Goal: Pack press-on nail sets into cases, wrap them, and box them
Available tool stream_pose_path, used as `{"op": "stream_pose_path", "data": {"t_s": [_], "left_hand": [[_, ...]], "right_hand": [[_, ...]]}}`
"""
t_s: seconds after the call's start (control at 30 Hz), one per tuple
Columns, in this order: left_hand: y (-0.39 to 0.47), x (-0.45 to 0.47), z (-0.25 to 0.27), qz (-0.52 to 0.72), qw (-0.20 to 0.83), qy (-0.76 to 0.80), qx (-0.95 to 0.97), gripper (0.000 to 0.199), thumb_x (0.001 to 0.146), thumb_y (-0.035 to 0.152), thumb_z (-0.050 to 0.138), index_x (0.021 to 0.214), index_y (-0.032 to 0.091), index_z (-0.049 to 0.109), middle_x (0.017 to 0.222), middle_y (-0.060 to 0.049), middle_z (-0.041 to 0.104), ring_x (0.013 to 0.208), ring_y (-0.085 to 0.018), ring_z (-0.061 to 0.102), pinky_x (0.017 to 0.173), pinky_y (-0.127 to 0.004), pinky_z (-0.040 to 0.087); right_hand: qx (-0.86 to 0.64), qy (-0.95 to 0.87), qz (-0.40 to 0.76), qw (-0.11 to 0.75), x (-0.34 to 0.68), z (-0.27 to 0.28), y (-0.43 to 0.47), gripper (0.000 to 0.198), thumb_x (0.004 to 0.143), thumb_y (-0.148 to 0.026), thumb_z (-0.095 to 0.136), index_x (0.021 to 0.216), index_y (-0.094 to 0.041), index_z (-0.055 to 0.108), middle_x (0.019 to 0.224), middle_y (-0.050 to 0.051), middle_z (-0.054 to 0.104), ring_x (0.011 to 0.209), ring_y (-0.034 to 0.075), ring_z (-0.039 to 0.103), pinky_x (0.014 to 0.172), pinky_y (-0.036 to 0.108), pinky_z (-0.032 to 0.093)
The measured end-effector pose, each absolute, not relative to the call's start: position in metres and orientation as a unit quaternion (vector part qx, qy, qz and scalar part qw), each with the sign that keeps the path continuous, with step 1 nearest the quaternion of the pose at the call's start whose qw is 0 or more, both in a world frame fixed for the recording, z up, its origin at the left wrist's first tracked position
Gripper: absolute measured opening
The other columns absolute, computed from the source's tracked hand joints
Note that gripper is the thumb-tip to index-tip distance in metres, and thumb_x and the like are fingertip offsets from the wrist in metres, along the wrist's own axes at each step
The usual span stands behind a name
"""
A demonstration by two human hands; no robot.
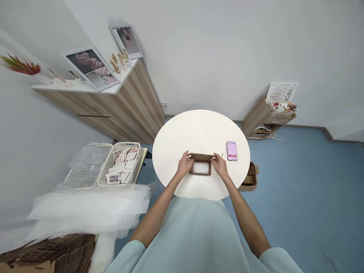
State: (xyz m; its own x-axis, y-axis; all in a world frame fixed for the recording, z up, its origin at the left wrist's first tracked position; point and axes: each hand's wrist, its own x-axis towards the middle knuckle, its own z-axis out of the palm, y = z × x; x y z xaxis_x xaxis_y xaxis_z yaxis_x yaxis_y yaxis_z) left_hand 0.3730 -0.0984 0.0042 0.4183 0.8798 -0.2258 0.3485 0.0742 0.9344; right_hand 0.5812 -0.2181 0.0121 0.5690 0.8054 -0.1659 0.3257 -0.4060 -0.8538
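Observation:
A small brown cardboard box [191, 170] sits on the round white table [199, 127] in front of me, its lid raised along the far side. Inside it lies a white wrapped bundle [200, 168]; what is under the wrapping cannot be made out. My left hand [184, 164] grips the box's left far corner between thumb and fingers. At the opposite corner my right hand [220, 166] pinches the lid and side wall the same way. To the right of my right hand lies a phone-like flat object [232, 151] with a blurred pink and purple face.
At left stand a white basket of printed packets [121, 167], a basket of clear packaging [89, 165], white translucent sheets [91, 210] and stacked flat cardboard [51, 256]. An open carton [249, 182] stands on the floor right of the table. Wooden cabinets [136, 102] are behind.

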Motion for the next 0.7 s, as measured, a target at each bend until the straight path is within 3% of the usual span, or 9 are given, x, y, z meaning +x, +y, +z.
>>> {"op": "stream_pose_path", "data": {"t_s": [0.27,0.37,0.57,0.7], "left_hand": [[-0.142,0.351,-0.017,0.217,0.529,0.479,0.666,0.067,0.089,0.016,0.063,0.154,0.023,0.047,0.154,-0.013,0.06,0.132,-0.028,0.066,0.112,-0.045,0.052],[-0.155,0.347,-0.024,0.198,0.49,0.477,0.702,0.064,0.089,0.016,0.062,0.152,0.021,0.05,0.153,-0.014,0.06,0.134,-0.03,0.064,0.114,-0.047,0.051],[-0.174,0.334,-0.027,0.204,0.388,0.461,0.771,0.067,0.093,0.019,0.06,0.158,0.021,0.045,0.16,-0.013,0.055,0.148,-0.03,0.052,0.121,-0.05,0.046],[-0.178,0.329,-0.023,0.218,0.37,0.441,0.788,0.06,0.098,0.021,0.057,0.158,0.023,0.048,0.158,-0.011,0.058,0.146,-0.029,0.056,0.121,-0.05,0.047]], "right_hand": [[-0.781,-0.409,0.295,0.369,0.555,0.004,-0.27,0.056,0.091,-0.017,0.053,0.146,-0.022,0.06,0.14,0.009,0.071,0.123,0.026,0.071,0.107,0.042,0.056],[-0.793,-0.419,0.288,0.337,0.547,-0.001,-0.283,0.056,0.093,-0.022,0.054,0.149,-0.021,0.058,0.143,0.011,0.069,0.127,0.027,0.068,0.109,0.045,0.054],[-0.816,-0.428,0.24,0.307,0.538,-0.012,-0.308,0.066,0.101,-0.033,0.054,0.163,-0.015,0.041,0.166,0.015,0.048,0.153,0.03,0.047,0.125,0.049,0.042],[-0.81,-0.453,0.22,0.301,0.535,-0.008,-0.317,0.061,0.106,-0.035,0.048,0.164,-0.017,0.042,0.163,0.013,0.052,0.151,0.029,0.05,0.125,0.048,0.043]]}}
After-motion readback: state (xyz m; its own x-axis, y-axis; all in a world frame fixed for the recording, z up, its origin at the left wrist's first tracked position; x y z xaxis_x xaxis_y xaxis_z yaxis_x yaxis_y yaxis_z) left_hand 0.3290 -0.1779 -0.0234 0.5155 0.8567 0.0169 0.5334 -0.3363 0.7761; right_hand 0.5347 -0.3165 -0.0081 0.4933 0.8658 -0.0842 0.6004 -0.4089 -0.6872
